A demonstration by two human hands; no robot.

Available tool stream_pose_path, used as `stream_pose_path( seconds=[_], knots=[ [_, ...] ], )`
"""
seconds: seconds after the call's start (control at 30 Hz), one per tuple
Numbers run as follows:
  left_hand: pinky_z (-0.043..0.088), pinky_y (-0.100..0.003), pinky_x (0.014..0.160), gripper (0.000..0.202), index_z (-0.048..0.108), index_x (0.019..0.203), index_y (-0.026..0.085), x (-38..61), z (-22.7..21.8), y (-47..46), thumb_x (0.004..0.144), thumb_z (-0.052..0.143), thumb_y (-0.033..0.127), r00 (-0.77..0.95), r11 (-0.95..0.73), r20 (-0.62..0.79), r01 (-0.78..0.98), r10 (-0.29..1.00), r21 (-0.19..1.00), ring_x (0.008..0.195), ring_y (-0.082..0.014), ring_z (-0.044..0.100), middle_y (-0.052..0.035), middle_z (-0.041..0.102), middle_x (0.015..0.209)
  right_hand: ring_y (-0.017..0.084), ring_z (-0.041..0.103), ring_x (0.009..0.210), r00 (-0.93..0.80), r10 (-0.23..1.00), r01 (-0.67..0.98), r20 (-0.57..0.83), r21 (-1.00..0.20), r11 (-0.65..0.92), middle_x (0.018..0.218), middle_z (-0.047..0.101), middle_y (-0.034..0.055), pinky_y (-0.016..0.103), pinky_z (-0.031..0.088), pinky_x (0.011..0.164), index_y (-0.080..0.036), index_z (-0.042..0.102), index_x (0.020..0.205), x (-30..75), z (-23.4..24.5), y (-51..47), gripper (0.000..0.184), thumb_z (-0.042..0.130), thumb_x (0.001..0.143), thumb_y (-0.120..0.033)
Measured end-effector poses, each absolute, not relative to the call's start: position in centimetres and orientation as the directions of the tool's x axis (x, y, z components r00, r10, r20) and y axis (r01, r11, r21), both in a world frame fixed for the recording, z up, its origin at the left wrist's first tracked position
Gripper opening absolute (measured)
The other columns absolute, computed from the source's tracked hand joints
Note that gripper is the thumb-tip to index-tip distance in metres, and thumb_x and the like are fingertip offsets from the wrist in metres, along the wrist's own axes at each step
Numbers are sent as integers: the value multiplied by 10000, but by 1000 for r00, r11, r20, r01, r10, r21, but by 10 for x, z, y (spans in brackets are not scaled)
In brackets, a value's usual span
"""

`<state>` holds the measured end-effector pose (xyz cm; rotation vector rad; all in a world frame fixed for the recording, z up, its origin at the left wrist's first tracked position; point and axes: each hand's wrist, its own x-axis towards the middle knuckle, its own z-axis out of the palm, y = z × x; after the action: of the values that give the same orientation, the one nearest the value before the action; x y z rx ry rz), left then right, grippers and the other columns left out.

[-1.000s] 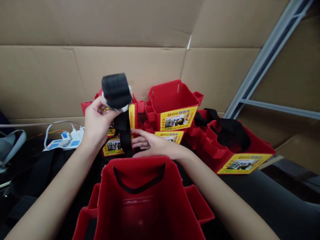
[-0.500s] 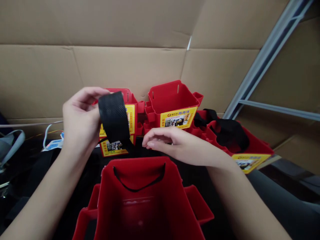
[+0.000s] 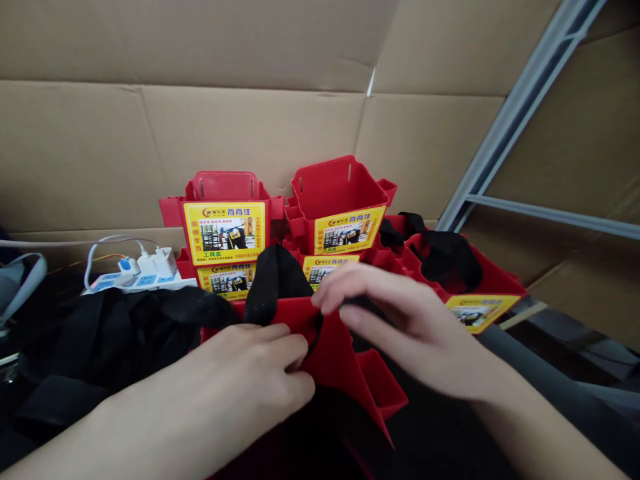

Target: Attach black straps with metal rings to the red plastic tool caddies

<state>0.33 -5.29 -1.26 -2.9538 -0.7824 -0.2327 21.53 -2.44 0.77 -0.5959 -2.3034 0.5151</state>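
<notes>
A red plastic tool box (image 3: 345, 363) sits right in front of me, tilted, with a black webbing strap (image 3: 274, 283) looping up over its far rim. My left hand (image 3: 250, 380) is curled with its fingertips pressed on the rim where the strap passes. My right hand (image 3: 400, 317) reaches across from the right, fingers bent and pinching at the same rim and strap. What lies under the fingers is hidden.
Several red boxes with yellow labels (image 3: 225, 230) stand stacked against a cardboard wall (image 3: 150, 133). One at the right (image 3: 470, 287) holds a black strap. A heap of black straps (image 3: 115, 333) lies at left, behind it a white power strip (image 3: 135, 277). A metal rack frame (image 3: 515, 113) rises at right.
The left hand held a roll of black strap up in the air; it has come down to the near box's rim, and the right hand has joined it there. The box has tilted.
</notes>
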Motion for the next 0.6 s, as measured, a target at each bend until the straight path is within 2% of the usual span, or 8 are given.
stream_pose_path(
  seconds=[0.1, 0.2, 0.3, 0.47, 0.6],
  knots=[
    [444, -253, 689, 121, 600, 791, 187, 6, -22, -50, 785, 563, 73, 855, -858, 144, 510, 498, -62, 799, -155, 582, -14, 615, 850, 116, 564, 914, -830, 431, 286, 354, -393, 874, 1009, 605, 48, 214, 456, 835, -180, 616, 1003, 216, 1, -50, 177, 526, 862, -240],
    [454, -270, 649, 94, 630, 744, 170, 16, -34, -43, 742, 625, 77, 873, -863, 100, 488, 478, -132, 743, -174, 598, -28, 642, 808, 145, 556, 915, -860, 440, 382, 259, -247, 891, 983, 616, 56, 258, 442, 842, -193, 636, 1010, 213, -4, -60, 225, 493, 878, -306],
    [432, -268, 542, 71, 642, 707, 156, 25, -46, -38, 719, 660, 89, 895, -870, 86, 447, 439, -208, 661, -177, 589, -48, 651, 751, 145, 548, 845, -868, 442, 410, 223, -178, 895, 857, 628, 50, 280, 425, 820, -175, 650, 914, 209, -11, -55, 243, 427, 910, -270],
    [407, -269, 484, 107, 636, 630, 159, 29, -53, -47, 730, 675, 161, 946, -913, 100, 323, 307, -250, 623, -173, 564, -62, 643, 673, 144, 487, 648, -864, 405, 395, 298, -95, 914, 659, 579, 48, 316, 407, 710, -154, 561, 663, 206, -32, -48, 325, 356, 908, -213],
    [412, -274, 449, 85, 654, 692, 169, 27, -50, -58, 769, 636, 199, 975, -960, 26, 224, 223, -171, 648, -174, 585, -48, 658, 725, 131, 469, 624, -747, 447, 429, 493, -158, 890, 640, 535, 47, 282, 415, 652, -159, 493, 656, 205, -43, -52, 283, 324, 881, -128]
  ],
)
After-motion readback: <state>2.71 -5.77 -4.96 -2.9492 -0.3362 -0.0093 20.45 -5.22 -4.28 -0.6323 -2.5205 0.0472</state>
